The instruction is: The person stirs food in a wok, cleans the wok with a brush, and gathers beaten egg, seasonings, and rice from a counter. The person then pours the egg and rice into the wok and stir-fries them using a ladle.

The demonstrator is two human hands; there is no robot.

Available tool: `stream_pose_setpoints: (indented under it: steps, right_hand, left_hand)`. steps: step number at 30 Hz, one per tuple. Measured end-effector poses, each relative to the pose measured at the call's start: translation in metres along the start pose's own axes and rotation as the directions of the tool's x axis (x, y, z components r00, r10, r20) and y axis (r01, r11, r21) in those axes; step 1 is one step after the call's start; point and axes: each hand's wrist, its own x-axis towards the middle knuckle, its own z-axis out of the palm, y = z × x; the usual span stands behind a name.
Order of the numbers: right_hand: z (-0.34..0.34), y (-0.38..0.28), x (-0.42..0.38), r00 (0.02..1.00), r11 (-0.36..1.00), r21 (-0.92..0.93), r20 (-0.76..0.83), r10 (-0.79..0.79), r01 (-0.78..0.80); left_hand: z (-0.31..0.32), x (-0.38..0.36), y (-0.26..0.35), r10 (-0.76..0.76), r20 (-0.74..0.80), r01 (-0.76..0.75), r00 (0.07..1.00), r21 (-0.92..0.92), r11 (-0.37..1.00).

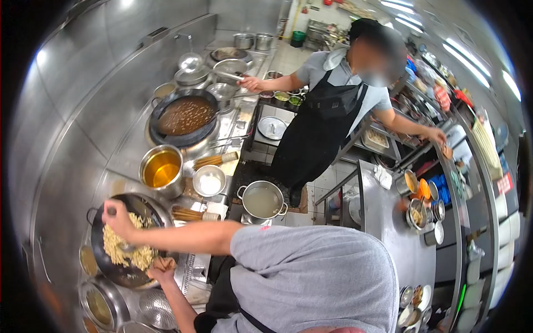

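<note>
A large dark wok [100,252] stands on the stove, with chopped pale-yellow food [116,244] in it. Over the food my right hand [117,219] is closed around an upright handle, whose round end shows above the fist. The metal head below is partly hidden and looks like a ladle. My left hand [162,267] grips the wok's near rim through a brown folded cloth [161,262]. Beside the wok stands a steel pot of amber oil [162,169]. A bowl of white powder [210,181] and bamboo brushes [194,214] lie close to my right forearm.
A co-worker [327,105] in a black apron holds a ladle near a wok of brown sauce [186,115]. A two-handled pot of cloudy liquid [262,200] stands by the stove's edge. Behind me is a steel counter [383,205] with pots. A perforated strainer [157,309] lies near my left forearm.
</note>
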Motion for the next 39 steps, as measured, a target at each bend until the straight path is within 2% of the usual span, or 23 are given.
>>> stream_pose_setpoints:
  steps: [2, 3, 5, 7, 8, 9, 11, 14, 15, 16, 17, 18, 21, 24, 25, 27, 29, 30, 31, 33, 35, 37, 39]
  right_hand:
    - [0.051, -0.033, -0.019, 1.0, 0.98, 0.196, 0.004, -0.025, 0.024]
    - [0.0, -0.074, -0.117, 0.999, 0.996, 0.084, -0.007, 0.037, -0.036]
    - [-0.01, -0.076, -0.141, 0.894, 0.982, -0.002, 0.413, 0.173, -0.189]
    - [0.015, -0.012, -0.116, 0.91, 0.996, 0.005, 0.407, -0.082, 0.088]
    - [0.013, -0.009, -0.094, 0.895, 0.996, 0.042, 0.436, -0.092, 0.082]
    - [0.033, 0.011, -0.085, 0.98, 0.989, -0.004, 0.132, -0.146, 0.148]
    - [0.022, -0.027, -0.033, 0.942, 0.992, 0.062, 0.314, -0.122, 0.107]
    - [0.008, -0.036, -0.027, 0.946, 0.998, 0.031, 0.32, -0.057, 0.05]
    - [0.005, 0.022, -0.028, 0.946, 0.985, -0.085, 0.301, -0.117, 0.149]
    - [-0.01, 0.002, -0.015, 0.932, 0.998, 0.031, 0.359, 0.044, -0.059]
    - [-0.026, -0.021, 0.0, 0.891, 0.954, 0.124, 0.406, 0.203, -0.274]
    - [-0.031, -0.025, 0.016, 0.814, 0.864, 0.02, 0.347, 0.466, -0.503]
    - [-0.018, -0.077, 0.04, 0.793, 0.794, 0.301, 0.509, 0.335, -0.528]
    - [-0.006, -0.095, 0.0, 0.818, 0.871, 0.296, 0.545, 0.184, -0.392]
    - [-0.005, -0.08, -0.021, 0.853, 0.923, 0.238, 0.499, 0.151, -0.303]
    - [-0.011, -0.05, -0.033, 0.822, 0.952, 0.3, 0.555, -0.124, -0.06]
    - [-0.014, -0.073, -0.031, 0.722, 0.932, 0.361, 0.633, -0.279, 0.043]
    - [-0.01, -0.084, -0.027, 0.706, 0.913, 0.406, 0.635, -0.313, 0.038]
    - [-0.005, -0.073, -0.014, 0.74, 0.919, 0.394, 0.627, -0.243, -0.033]
    - [0.013, -0.06, 0.02, 0.767, 0.899, 0.217, 0.617, 0.175, -0.379]
    - [0.032, -0.071, 0.031, 0.726, 0.858, 0.176, 0.629, 0.279, -0.482]
    - [0.054, -0.079, 0.018, 0.708, 0.875, 0.129, 0.647, 0.283, -0.467]
    - [0.061, -0.024, -0.008, 0.784, 0.969, 0.154, 0.618, 0.06, -0.195]
  left_hand:
    - [0.023, 0.015, 0.025, 0.084, -0.421, -0.039, 0.903, 0.114, 0.993]
    - [0.031, -0.016, -0.018, 0.073, -0.628, -0.015, 0.775, 0.097, 0.995]
    - [0.054, -0.014, -0.013, 0.085, -0.735, 0.03, 0.673, 0.143, 0.989]
    - [0.076, -0.009, -0.005, 0.092, -0.794, 0.052, 0.6, 0.154, 0.987]
    - [0.083, -0.003, -0.004, 0.094, -0.817, 0.05, 0.568, 0.148, 0.988]
    - [0.089, 0.001, -0.003, 0.091, -0.837, 0.052, 0.54, 0.141, 0.989]
    - [0.099, 0.013, -0.01, 0.073, -0.857, 0.028, 0.509, 0.102, 0.994]
    - [0.095, 0.01, -0.041, 0.19, -0.756, -0.062, 0.627, 0.194, 0.979]
    - [0.02, -0.008, -0.034, 0.044, -0.032, -0.044, 0.999, -0.008, 0.999]
    - [0.106, 0.006, -0.049, 0.12, -0.746, -0.118, 0.655, 0.056, 0.991]
    - [0.145, 0.009, -0.055, 0.044, -0.872, -0.154, 0.488, -0.037, 0.987]
    - [0.137, -0.018, -0.057, -0.058, -0.676, -0.025, 0.735, -0.112, 0.993]
    - [0.282, -0.02, -0.044, -0.108, -0.908, -0.112, 0.405, -0.166, 0.98]
    - [0.242, -0.024, -0.055, 0.11, -0.891, -0.142, 0.441, 0.052, 0.989]
    - [0.163, -0.04, -0.08, 0.296, -0.846, -0.213, 0.444, 0.221, 0.952]
    - [0.113, -0.066, -0.104, 0.386, -0.773, -0.189, 0.504, 0.337, 0.922]
    - [0.063, -0.096, -0.134, 0.301, -0.787, -0.192, 0.539, 0.233, 0.953]
    - [0.089, -0.101, -0.143, 0.124, -0.88, -0.155, 0.458, 0.059, 0.986]
    - [0.134, -0.101, -0.146, -0.065, -0.927, -0.137, 0.368, -0.124, 0.983]
    - [0.209, -0.078, -0.153, 0.041, -0.96, -0.213, 0.277, -0.02, 0.977]
    - [0.27, -0.068, -0.098, -0.031, -0.663, -0.19, 0.748, -0.257, 0.948]
    - [0.246, -0.049, -0.06, 0.07, -0.759, -0.263, 0.647, -0.137, 0.955]
    - [0.206, -0.045, -0.08, 0.292, -0.857, -0.233, 0.425, 0.207, 0.95]
